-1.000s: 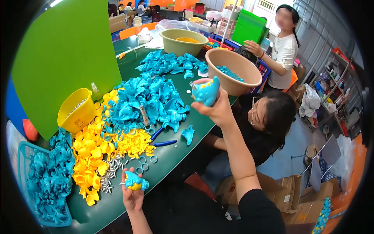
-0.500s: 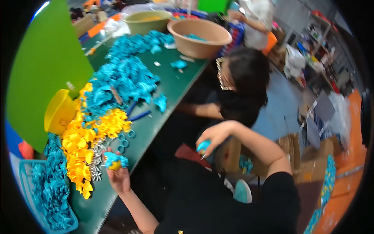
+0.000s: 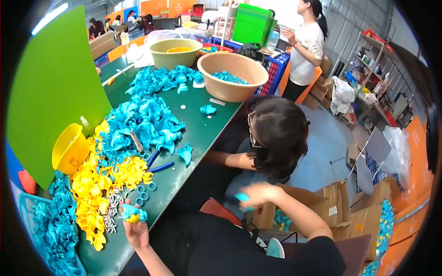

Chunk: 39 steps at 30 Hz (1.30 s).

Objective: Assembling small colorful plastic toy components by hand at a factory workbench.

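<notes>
My left hand (image 3: 137,235) is closed around a small blue and yellow plastic toy piece (image 3: 133,214), held at the table's near edge beside the metal screws (image 3: 112,207). My right hand (image 3: 261,194) is away from the table, over an open cardboard box, closed on a blue object (image 3: 241,197). Motion smears that hand, so the object's kind is unclear. Close to my left hand lie blue rings (image 3: 142,195) and a heap of yellow plastic pieces (image 3: 90,184). Behind them spreads a large pile of blue plastic pieces (image 3: 138,119), with blue-handled pliers (image 3: 160,166) beside it.
A yellow bowl (image 3: 66,149) and a blue basket (image 3: 27,207) flank the heaps. Two basins, one green (image 3: 172,60) and one tan (image 3: 230,92), stand farther back. A co-worker (image 3: 278,138) sits at the table's right. Cardboard boxes (image 3: 338,207) stand on my right.
My view has shifted, so the table sits lower in the picture. My right hand has swung slightly toward the box and blurs, still with the blue object. The left hand keeps the toy piece.
</notes>
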Available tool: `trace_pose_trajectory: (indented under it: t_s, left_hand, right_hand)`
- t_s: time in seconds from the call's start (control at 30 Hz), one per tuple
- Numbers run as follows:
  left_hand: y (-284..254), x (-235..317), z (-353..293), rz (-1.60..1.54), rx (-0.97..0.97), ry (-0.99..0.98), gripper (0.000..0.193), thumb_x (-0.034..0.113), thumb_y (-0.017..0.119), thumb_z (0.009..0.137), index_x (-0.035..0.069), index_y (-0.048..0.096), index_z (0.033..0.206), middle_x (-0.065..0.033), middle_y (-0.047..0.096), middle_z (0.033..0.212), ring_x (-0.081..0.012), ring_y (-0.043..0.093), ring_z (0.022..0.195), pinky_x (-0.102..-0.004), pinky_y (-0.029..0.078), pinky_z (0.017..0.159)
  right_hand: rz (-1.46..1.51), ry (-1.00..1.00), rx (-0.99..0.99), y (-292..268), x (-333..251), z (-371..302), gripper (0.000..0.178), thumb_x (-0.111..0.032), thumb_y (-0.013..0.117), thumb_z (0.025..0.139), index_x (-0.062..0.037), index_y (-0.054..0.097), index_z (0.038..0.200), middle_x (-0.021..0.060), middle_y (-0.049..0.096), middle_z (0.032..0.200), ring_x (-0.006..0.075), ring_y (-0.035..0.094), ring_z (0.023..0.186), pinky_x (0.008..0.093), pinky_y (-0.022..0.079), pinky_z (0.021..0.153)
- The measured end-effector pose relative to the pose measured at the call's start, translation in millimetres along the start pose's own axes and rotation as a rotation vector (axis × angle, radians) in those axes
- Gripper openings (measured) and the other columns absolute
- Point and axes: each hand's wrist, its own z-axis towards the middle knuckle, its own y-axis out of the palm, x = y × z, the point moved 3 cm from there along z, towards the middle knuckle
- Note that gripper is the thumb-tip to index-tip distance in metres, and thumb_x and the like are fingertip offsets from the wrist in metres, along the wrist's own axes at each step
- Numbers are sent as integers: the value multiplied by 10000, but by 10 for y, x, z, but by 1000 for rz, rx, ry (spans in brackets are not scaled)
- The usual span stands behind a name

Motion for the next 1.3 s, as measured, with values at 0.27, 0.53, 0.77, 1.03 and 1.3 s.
trace_pose_trajectory:
  t_s: [0.27, 0.53, 0.77, 1.03, 1.3]
  left_hand:
    - [129, -126, 116, -82, -28, -55, 813, 168, 698, 907, 116, 214, 1559, -106, 321, 1578, -316, 495, 1313, -427, 502, 1008]
    - [140, -133, 137, -80, 11, -63, 795, 167, 693, 915, 118, 227, 1558, -106, 341, 1569, -310, 518, 1289, -420, 533, 957]
    - [133, -112, 122, -78, 6, -79, 800, 160, 694, 912, 115, 224, 1558, -104, 321, 1582, -312, 508, 1305, -419, 526, 970]
    - [153, -34, -14, -38, 128, -87, 896, 165, 796, 804, 105, 269, 1526, -118, 385, 1515, -324, 524, 1265, -439, 512, 979]
    - [-64, -37, 189, -118, -76, -140, 890, 96, 713, 880, 113, 164, 1580, -100, 198, 1643, -336, 407, 1402, -463, 428, 1094]
  right_hand:
    - [16, 481, 692, -4092, 172, 1170, 1038, -615, 664, 761, -280, 151, 1598, 103, 672, 1269, 277, 674, 1111, 454, 498, 970]
    - [88, 492, 519, -4369, 533, 1701, 1085, -591, 701, 774, -309, 62, 1604, 136, 442, 1526, 322, 454, 1382, 488, 347, 1131]
    - [179, 373, 492, -4271, 461, 1290, 975, -491, 689, 831, -362, 96, 1595, 162, 473, 1481, 266, 643, 1028, 352, 555, 705]
    - [14, -374, 71, -2725, -622, 79, 384, -370, 714, 876, -79, 669, 1122, 66, 689, 946, 168, 650, 851, 306, 543, 633]
    - [367, 700, -1022, 982, 2644, -287, 321, -428, 731, 826, -116, 663, 852, 45, 664, 793, 173, 636, 662, 345, 539, 603]
